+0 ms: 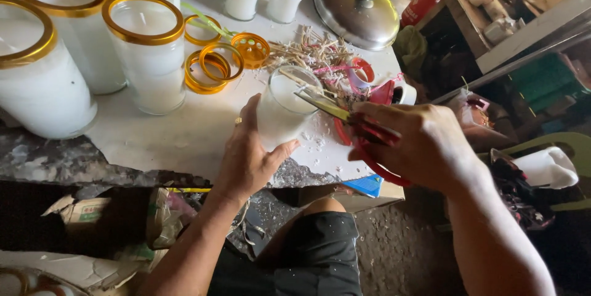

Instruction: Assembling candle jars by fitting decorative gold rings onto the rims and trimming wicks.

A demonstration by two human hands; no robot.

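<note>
My left hand (249,154) grips a clear glass jar of white wax (280,111), tilted toward me at the near edge of the white worktable (184,136). My right hand (415,142) holds red-handled scissors (354,124), whose blades reach over the jar's open mouth. White wax crumbs (317,142) lie on the table just beside the jar.
Several wax-filled glass jars with gold rims (148,50) stand at the left. Loose gold rings (212,65) and a heap of wick sticks (314,53) lie behind the held jar. A steel lid (357,10) sits at the back. Cluttered shelves (511,25) are at the right.
</note>
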